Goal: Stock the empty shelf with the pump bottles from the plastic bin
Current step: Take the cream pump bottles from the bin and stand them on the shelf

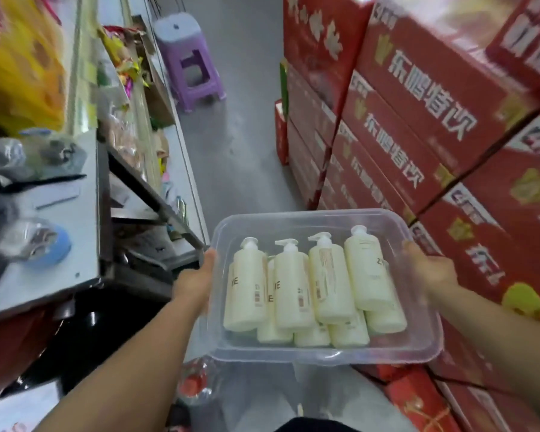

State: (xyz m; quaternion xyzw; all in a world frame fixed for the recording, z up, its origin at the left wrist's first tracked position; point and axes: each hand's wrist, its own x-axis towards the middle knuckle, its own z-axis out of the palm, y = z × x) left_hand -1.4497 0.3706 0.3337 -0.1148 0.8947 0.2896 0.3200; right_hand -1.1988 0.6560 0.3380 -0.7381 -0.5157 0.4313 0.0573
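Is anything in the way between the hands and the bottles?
Only the clear walls of the plastic bin. The left hand and right hand grip the bin from outside, one on each side. The pump bottles lie inside, and no lid shows over them.

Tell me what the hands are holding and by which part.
Both hold the clear plastic bin of pump bottles: the left hand grips its left edge, the right hand its right edge.

Clear plastic bin (325, 358): cream pump bottles (293, 294) lying flat, two layers.
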